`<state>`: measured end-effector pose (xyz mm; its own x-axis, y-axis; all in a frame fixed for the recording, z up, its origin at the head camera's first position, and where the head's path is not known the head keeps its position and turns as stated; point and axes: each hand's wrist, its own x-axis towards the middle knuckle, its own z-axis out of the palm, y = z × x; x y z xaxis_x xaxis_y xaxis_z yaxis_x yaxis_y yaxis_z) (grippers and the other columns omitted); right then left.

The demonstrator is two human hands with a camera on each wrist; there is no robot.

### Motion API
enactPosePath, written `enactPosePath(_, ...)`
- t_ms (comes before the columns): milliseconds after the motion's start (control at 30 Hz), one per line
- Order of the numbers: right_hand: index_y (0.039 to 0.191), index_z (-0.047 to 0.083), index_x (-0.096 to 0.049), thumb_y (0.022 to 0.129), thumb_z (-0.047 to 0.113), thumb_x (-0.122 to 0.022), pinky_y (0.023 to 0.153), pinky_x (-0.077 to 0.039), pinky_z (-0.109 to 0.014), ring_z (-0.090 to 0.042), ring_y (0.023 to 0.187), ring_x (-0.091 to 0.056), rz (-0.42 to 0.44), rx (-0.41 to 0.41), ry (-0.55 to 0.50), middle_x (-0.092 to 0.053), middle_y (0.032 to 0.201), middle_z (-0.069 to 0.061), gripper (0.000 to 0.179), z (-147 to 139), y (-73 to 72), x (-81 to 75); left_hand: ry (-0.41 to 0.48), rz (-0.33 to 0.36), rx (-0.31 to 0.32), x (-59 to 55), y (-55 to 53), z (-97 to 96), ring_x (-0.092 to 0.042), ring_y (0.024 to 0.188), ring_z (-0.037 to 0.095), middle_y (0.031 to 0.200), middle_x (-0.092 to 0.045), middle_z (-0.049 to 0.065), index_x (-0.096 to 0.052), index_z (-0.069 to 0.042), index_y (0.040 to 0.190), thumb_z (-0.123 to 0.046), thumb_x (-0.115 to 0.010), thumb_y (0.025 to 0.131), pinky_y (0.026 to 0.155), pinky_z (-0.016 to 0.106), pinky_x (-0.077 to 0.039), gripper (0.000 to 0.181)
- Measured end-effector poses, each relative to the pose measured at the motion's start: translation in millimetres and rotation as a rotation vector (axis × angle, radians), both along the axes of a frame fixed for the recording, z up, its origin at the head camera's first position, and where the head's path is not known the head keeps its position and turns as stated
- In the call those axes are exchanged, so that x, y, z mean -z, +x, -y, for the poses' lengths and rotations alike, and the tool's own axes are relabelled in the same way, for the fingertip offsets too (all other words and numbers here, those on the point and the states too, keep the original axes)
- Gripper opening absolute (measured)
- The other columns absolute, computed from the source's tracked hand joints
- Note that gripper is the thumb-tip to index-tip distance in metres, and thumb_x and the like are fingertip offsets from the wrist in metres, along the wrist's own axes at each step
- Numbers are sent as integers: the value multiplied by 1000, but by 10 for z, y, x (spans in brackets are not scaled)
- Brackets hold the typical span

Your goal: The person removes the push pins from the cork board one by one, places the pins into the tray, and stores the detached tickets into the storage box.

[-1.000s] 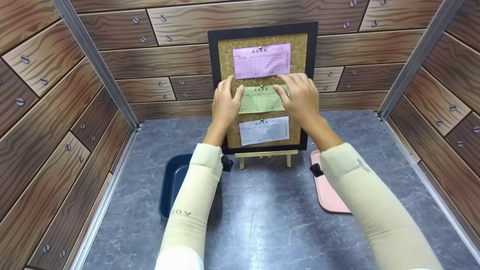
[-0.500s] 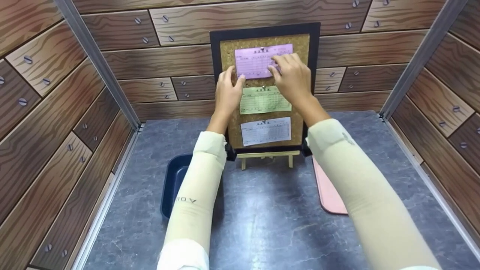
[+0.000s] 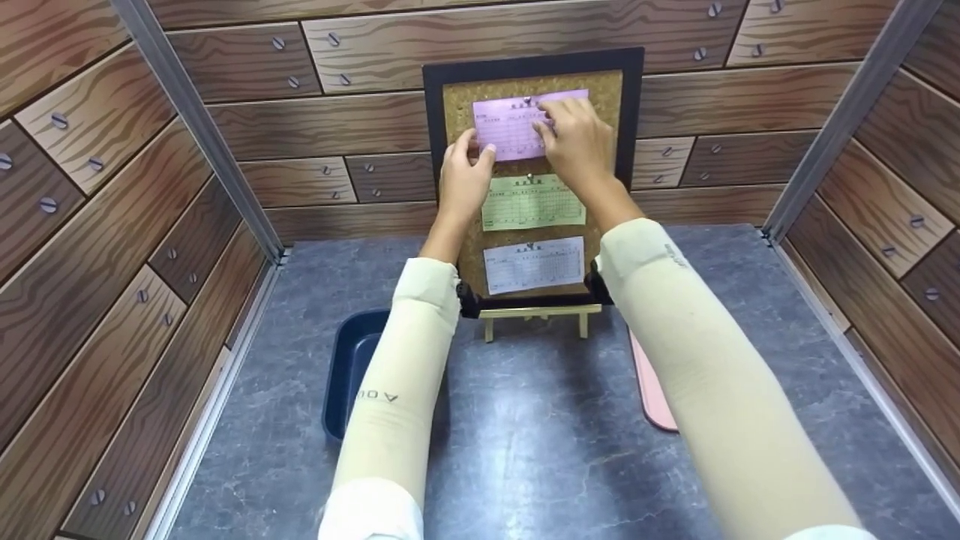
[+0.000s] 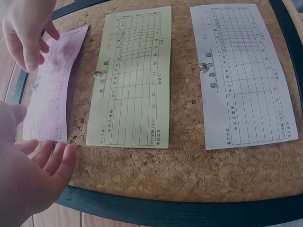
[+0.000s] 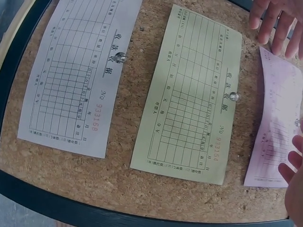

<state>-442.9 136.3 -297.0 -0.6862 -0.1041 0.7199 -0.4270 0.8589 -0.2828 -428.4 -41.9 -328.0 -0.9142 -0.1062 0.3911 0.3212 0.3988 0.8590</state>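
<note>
The pink slip (image 3: 504,136) is the item being worked on. It is pinned at the far end of the cork board (image 3: 466,251), held by a metal pin (image 3: 527,100) in its top edge. In the left wrist view its right end lifts off the cork.

The right hand (image 3: 583,146) is over the slip's right part, fingers loosely bent, a gap between thumb and forefinger, nothing held. Its fingertips are just right of the pin. The left hand (image 3: 465,180) is at the slip's near left corner, half open with relaxed fingers and no visible hold; contact with the paper cannot be confirmed.

Step in hand, as judged: the approach to the pin, the slip not yet freed. The next move appears to call for a thumb-and-finger pinch on the pin head, the left hand steadying the paper.

Nearer on the board are the green slip (image 3: 534,208) and, nearest, the white slip (image 3: 535,267), each under its own pin. The black frame (image 3: 433,120) leans on a small easel (image 3: 540,310). A blue tray (image 3: 330,390) lies near left, partly behind the left sleeve (image 3: 397,375); a pink tray (image 3: 651,390) lies near right, mostly hidden.
</note>
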Motion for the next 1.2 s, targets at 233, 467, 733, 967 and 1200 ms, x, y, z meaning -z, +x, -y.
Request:
enactPosePath(233,123,15,-69,99,31,-64,87,-54,-44,-24,115,-61,35,29,-34,-70,120,-4,30,52,-107,-31,108,6,32,-32,-22,-40,-61,109,21,129,-61,14,-49,-3,146,-18,-58,101,94,25,-49,48)
enactPosePath(467,120,13,-70,99,28,-64,85,-54,-45,-26,109,-60,36,43,-46,-69,114,-6,27,141,-190,-79,181,13,47,-73,-66,-74,-61,106,18,122,-64,13,-52,-2,142,-14,-58,100,93,22,-49,44)
enactPosePath(733,115,13,-71,98,25,-64,81,-54,-46,-27,105,-59,23,72,-49,-68,108,-7,22,173,-255,-95,178,-4,14,-83,-112,-106,-60,106,17,120,-64,12,-54,-1,140,-12,-58,100,93,20,-47,42)
enactPosePath(967,113,13,-71,98,23,-63,80,-54,-47,-28,105,-60,12,76,-40,-67,108,-8,19,183,-274,-101,157,-9,-24,-87,-108,-120,-58,106,17,119,-62,13,-56,-2,139,-12,-58,100,92,20,-47,40)
enactPosePath(1200,112,13,-70,99,25,-63,80,-53,-45,-28,104,-59,24,67,-48,-67,108,-7,19,182,-287,-115,155,-17,-34,-101,-102,-140,-53,112,19,126,-55,16,-59,-3,136,-11,-59,99,93,17,-45,38)
